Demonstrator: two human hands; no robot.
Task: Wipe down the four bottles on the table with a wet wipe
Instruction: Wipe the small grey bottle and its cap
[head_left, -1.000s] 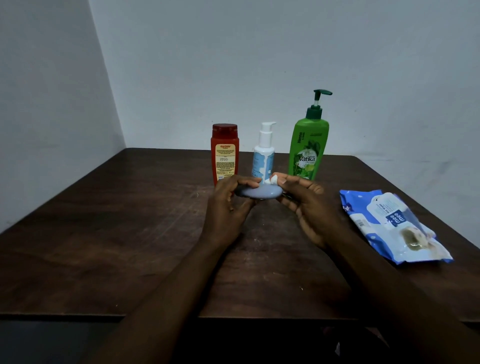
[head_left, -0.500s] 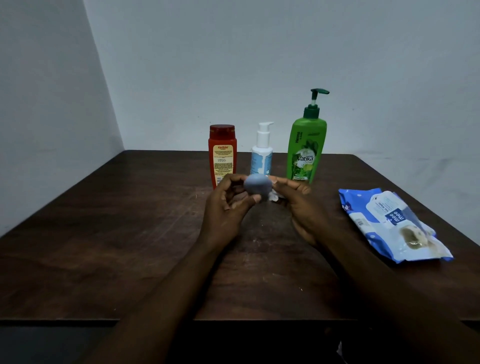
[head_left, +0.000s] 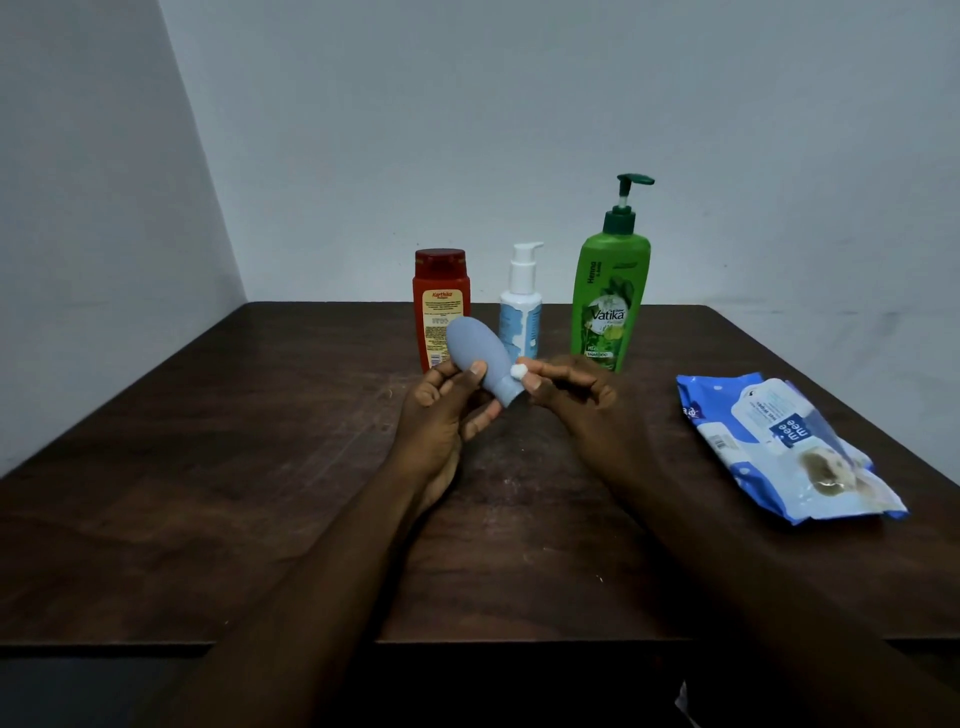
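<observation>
Dark brown wood is filling the scene: a table (head_left: 208, 467) set against pale walls, seen from the person's own head, with both bare forearms reaching forward over it.

Toward the far edge, left of centre, a red bottle (head_left: 441, 306) with a yellow label is standing upright. Just in front of it, the left hand (head_left: 441, 415) is holding a small grey-blue bottle (head_left: 475, 353) up off the table. The thumb and fingers are curling round its lower body. The bottle is tilting, its rounded end pointing up and to the left, its narrow neck pointing down and to the right.

Behind it, a white pump bottle (head_left: 521, 312) with a pale blue label is standing upright.

At the grey-blue bottle's neck, a small white wad of wet wipe (head_left: 518, 370) is touching it. The right hand (head_left: 576, 395) is pinching this wad between thumb and fingertips, the other fingers curling in.

Further right, a tall green pump bottle (head_left: 610, 291) is standing upright, the tallest of the row. Well apart from it, near the right edge, a blue and white wipe pack (head_left: 779, 447) is lying flat.

As a judgement, the task is looking partway along: one bottle is being wiped at its neck, while three are standing in a row, untouched at this moment. Whether any of those three has been cleaned is not showing, so up to three may be remaining.
</observation>
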